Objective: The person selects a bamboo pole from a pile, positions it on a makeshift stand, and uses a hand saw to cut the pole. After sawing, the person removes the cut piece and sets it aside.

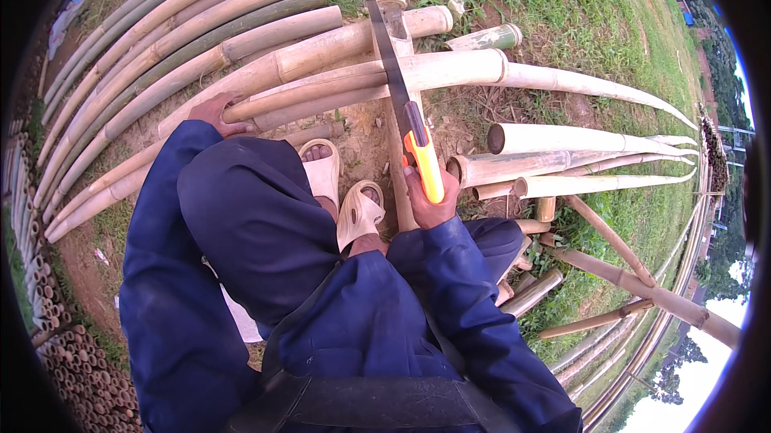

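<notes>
My right hand [434, 202] is closed round the orange and yellow handle of a hand saw [385, 39]. Its long dark blade points away from me and crosses a bamboo pole [313, 89] at the middle of the view. Whether the teeth bite into the bamboo cannot be made out. At the near left end of that pole, my left hand [214, 115] grips it, with the fingers partly hidden. Under the poles stands a bamboo support [395, 136], upright in the view between my feet and the saw handle.
Several long bamboo poles [185, 43] lie side by side at the left. More cut poles [578, 140] reach out to the right, above a bamboo frame [634, 288]. A stack of bamboo [88, 381] fills the lower left. My sandalled feet [360, 212] rest on bare soil; grass lies beyond.
</notes>
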`<move>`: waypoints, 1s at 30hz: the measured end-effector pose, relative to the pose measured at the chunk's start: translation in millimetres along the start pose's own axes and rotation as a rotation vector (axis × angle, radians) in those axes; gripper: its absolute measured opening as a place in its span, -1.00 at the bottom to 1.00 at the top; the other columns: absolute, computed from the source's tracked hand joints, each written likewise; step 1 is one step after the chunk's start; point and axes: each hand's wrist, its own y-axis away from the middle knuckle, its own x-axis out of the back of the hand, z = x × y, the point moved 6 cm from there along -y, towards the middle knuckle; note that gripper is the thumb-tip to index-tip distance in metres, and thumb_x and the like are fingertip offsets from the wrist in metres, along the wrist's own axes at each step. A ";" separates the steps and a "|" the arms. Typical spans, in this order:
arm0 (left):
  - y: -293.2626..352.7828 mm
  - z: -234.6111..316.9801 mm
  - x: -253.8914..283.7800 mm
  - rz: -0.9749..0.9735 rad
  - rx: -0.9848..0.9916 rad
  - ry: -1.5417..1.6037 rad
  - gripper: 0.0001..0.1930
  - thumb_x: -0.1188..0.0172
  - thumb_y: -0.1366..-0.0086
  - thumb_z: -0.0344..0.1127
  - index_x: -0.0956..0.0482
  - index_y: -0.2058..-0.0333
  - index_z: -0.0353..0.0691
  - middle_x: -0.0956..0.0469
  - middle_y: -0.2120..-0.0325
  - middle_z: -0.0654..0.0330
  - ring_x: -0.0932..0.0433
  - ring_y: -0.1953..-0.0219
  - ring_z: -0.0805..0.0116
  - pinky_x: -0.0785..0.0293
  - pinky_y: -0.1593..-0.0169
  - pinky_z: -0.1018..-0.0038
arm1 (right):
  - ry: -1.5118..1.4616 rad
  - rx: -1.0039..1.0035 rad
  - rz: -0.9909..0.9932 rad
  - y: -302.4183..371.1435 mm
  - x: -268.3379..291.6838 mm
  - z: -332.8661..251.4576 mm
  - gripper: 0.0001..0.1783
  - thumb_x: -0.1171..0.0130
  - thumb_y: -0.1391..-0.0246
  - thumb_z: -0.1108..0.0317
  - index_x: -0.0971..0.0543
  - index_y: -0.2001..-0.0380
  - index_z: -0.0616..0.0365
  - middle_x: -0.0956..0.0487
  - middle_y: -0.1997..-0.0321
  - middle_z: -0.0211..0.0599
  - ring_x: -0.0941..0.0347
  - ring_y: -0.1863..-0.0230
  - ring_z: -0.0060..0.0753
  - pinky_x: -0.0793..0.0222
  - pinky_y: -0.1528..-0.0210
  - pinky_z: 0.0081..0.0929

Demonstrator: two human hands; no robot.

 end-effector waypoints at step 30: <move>-113.9 210.8 -54.4 -0.013 -0.145 -0.192 -0.19 -0.49 0.02 -0.01 -0.38 -0.13 -0.31 -0.62 0.07 -0.18 -0.65 0.05 -0.20 -0.55 -0.07 0.05 | 0.131 0.017 -0.002 60.0 13.3 -11.1 -0.84 -0.32 -0.19 0.48 -0.65 0.18 0.34 -0.62 0.52 -0.13 -0.56 0.50 -0.46 -0.46 0.37 -0.43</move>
